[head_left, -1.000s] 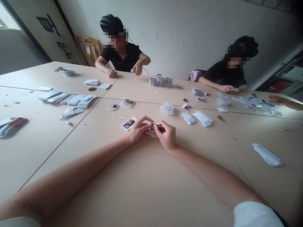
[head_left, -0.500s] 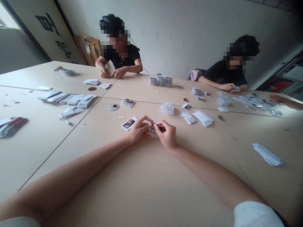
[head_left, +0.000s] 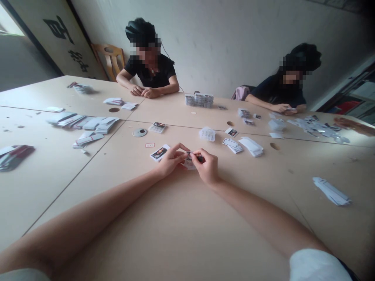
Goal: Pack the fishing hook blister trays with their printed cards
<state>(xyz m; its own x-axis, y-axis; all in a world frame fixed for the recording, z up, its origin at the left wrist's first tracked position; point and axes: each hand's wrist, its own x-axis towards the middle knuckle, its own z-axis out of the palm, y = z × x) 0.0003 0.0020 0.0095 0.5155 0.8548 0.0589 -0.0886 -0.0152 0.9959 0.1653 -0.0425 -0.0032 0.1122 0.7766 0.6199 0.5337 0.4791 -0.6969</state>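
Near the middle of the table, my left hand (head_left: 172, 159) and my right hand (head_left: 206, 166) meet over a small clear plastic box (head_left: 190, 164). The fingers of both are closed on a dark printed card (head_left: 190, 153) at the box's top; the fingers hide much of the card and box. Just left of my left hand lies a white card with a dark picture (head_left: 159, 153). Beyond it are a small red-edged label (head_left: 150, 145) and another clear box with a dark picture (head_left: 158, 127). A stack of clear boxes (head_left: 207, 134) stands beyond my hands.
White cards (head_left: 251, 146) lie to the right, and another bundle (head_left: 331, 191) near the right edge. Piles of white packets (head_left: 99, 124) cover the left side. Filled boxes (head_left: 199, 100) are stacked at the back. Two people (head_left: 150, 66) sit opposite; another person's hand (head_left: 353, 125) is at far right.
My hands stay almost still on the box and card. Across the table, the left person's hands have lowered and come together on the tabletop.
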